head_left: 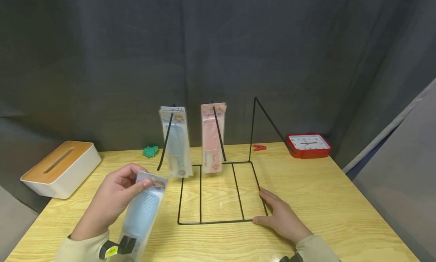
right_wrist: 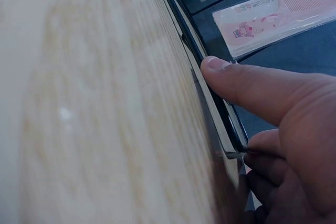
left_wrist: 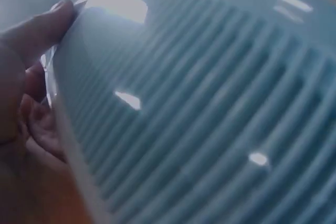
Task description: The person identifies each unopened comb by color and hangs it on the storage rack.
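My left hand (head_left: pixel 116 197) pinches the top card of a packaged blue comb (head_left: pixel 142 211) between thumb and fingers, left of a black wire display rack (head_left: pixel 221 221). The clear sleeve slants down toward my wrist; its comb teeth (left_wrist: pixel 173 98) fill the left wrist view. My right hand (head_left: pixel 281 218) holds the rack's front right corner, its thumb on the front bar and fingers by the side bar. Blue comb packs (head_left: pixel 177 141) hang on the rack's left hook, a pink comb pack (head_left: pixel 210 139) on the middle one. Nothing hangs on the right hook (head_left: pixel 270 122).
A white tissue box (head_left: pixel 76 171) with a wooden lid stands at the left. Behind the rack lie a green tangled bundle (head_left: pixel 150 152) and a red clip (head_left: pixel 259 147). A red clock (head_left: pixel 308 152) is at the back right, before a dark curtain (head_left: pixel 218 46).
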`<state>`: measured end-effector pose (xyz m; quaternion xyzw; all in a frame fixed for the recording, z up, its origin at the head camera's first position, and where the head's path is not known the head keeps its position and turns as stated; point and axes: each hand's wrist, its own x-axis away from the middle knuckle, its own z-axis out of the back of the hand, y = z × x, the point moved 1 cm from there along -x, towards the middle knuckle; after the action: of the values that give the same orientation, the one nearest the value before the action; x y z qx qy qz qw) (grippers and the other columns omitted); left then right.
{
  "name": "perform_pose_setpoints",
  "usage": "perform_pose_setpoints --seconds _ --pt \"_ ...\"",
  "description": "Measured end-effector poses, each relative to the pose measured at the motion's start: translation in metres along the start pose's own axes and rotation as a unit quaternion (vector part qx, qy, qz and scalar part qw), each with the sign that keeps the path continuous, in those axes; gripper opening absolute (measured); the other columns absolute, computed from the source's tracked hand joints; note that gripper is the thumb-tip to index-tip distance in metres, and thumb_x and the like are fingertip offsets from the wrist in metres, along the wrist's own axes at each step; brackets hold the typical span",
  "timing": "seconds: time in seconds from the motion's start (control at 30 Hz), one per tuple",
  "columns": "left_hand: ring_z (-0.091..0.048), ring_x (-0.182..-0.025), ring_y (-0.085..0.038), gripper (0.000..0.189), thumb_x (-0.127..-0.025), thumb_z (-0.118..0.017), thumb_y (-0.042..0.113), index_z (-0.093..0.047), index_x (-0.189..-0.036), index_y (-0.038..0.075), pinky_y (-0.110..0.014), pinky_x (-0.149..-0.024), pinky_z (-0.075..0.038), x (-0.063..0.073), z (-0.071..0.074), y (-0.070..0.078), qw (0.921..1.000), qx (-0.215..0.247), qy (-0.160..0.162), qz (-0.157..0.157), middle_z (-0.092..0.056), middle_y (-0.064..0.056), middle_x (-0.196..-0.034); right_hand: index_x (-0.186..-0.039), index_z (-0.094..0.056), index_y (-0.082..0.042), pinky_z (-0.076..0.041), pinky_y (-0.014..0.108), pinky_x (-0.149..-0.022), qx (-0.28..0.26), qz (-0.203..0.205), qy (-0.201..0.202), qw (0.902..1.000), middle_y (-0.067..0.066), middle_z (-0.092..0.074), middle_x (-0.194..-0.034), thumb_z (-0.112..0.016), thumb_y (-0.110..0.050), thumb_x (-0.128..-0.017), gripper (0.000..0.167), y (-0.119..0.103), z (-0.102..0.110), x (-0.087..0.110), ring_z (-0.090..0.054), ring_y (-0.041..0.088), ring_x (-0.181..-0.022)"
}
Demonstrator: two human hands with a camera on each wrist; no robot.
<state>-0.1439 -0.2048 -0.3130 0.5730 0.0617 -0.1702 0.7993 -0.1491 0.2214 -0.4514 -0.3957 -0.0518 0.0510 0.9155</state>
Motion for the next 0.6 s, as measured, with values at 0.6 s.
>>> perform_pose_setpoints --seconds 0.6 --pt "-0.062 -0.075 -0.012 0.005 -0.095 -0.066 -0.001 -0.064 -0.099 0.001 -0.026 -0.063 -0.055 -0.001 -0.032 0.041 0.9867 0.131 0.082 -0.048 -0.068 -0.003 -0.088 -0.153 -0.04 -0.005 -0.027 0.061 -0.113 -0.001 0.002 -0.001 1.0 0.012 -0.032 -0.162 -0.085 -0.045 -0.077 0.097 0.0 0.001 0.001 -0.026 0.041 -0.147"
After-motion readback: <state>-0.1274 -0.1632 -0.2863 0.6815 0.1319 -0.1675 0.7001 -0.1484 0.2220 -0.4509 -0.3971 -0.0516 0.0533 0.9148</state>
